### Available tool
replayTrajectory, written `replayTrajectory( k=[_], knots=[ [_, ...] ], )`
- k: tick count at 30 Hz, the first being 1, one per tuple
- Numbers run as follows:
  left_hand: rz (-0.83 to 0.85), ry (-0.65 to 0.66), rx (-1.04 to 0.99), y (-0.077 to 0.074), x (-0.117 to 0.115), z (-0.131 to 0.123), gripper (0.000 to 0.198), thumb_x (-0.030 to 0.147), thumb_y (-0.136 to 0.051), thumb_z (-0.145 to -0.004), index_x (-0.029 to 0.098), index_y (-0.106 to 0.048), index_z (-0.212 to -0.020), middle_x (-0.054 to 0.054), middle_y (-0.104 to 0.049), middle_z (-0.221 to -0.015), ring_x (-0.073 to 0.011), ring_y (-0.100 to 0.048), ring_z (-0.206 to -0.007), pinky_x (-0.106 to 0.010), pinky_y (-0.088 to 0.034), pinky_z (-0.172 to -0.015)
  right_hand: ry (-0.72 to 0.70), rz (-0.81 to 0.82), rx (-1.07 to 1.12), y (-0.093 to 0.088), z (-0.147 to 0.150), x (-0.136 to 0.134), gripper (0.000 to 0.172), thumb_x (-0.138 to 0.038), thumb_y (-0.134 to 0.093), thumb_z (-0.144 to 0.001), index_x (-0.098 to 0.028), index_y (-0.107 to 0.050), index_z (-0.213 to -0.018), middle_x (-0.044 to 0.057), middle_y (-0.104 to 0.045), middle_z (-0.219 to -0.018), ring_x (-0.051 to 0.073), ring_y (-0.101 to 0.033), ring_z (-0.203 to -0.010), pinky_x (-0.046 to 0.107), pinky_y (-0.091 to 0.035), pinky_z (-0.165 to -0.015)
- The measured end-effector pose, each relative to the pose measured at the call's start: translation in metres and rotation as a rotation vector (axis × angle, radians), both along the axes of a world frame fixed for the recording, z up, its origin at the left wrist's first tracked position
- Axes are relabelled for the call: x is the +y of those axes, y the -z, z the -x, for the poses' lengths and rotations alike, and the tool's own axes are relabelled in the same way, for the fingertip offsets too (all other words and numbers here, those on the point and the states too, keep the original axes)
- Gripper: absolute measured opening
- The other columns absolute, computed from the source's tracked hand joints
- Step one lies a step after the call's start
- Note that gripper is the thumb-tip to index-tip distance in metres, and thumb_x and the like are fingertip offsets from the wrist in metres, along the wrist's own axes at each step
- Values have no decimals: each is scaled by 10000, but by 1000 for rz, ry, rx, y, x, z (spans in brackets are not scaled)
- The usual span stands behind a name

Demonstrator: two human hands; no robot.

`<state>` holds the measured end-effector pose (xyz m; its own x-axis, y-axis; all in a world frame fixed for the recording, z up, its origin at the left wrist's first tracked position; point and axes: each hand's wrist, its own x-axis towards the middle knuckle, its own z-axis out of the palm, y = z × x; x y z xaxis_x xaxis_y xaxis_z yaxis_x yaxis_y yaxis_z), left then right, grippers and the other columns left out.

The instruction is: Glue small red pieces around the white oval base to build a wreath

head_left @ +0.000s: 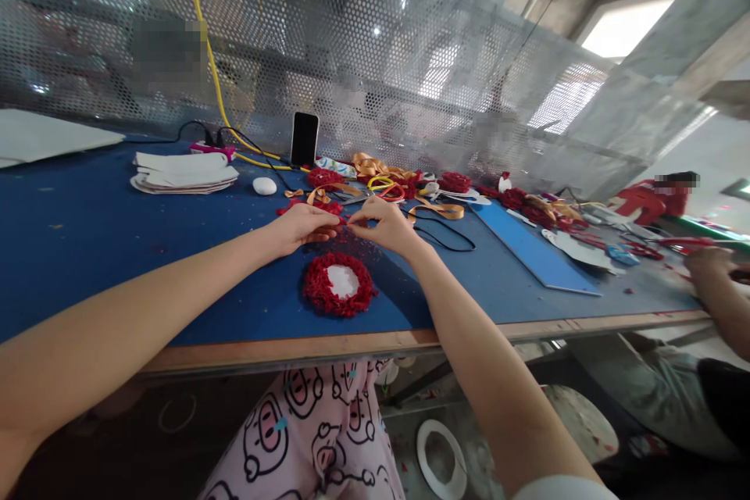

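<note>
Over the blue table, my left hand [308,226] and my right hand [383,223] face each other, fingertips almost touching. Both are pinched around a tiny red bit [344,222], too small to name. Just below them lies a ruffled red ring [310,293] with a white centre [343,281], flat on the tabletop. More red ruffled material [287,209] lies behind my left hand. Scissors with red and yellow handles [390,189] rest beyond my right hand, their blades partly hidden. Small red scraps are scattered between the hands and the ring.
A stack of white pieces [181,173], a white mouse-like object [264,186] and an upright phone [305,139] stand at the back left. Orange ribbon [439,211], a black cord [451,244] and a blue board [533,250] lie rightward. Another person's hand [712,262] is at far right.
</note>
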<state>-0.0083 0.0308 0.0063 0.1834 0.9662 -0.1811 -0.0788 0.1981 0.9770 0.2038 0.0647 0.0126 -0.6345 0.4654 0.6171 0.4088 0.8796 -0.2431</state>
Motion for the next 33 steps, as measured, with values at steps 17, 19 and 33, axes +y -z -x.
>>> replayTrajectory(
  k=[17,19,33],
  knots=[
    [-9,-32,-42,-1,-1,-2,62,170,-777,-733,134,-733,-709,-17,-685,-620,-70,-579,-532,-188,-476,-567,116,184,90,6,6,0,119,-265,-742,-795,-228,-818,-879,29,-739,-769,147,-615,-703,275,-461,-670],
    [-9,-33,-37,-1,-1,-2,70,173,-785,-719,132,-731,-698,-20,-684,-620,-73,-579,-537,-197,-483,-582,119,182,111,4,6,-1,119,-272,-745,-791,-236,-820,-876,28,-731,-762,144,-608,-694,274,-460,-660],
    [1,-29,-56,-2,-2,-1,49,155,-780,-716,144,-754,-757,-39,-744,-759,-72,-596,-573,-200,-480,-586,127,159,216,-1,9,-7,126,-301,-706,-808,-219,-801,-791,20,-721,-696,145,-585,-655,289,-466,-642]
  ],
)
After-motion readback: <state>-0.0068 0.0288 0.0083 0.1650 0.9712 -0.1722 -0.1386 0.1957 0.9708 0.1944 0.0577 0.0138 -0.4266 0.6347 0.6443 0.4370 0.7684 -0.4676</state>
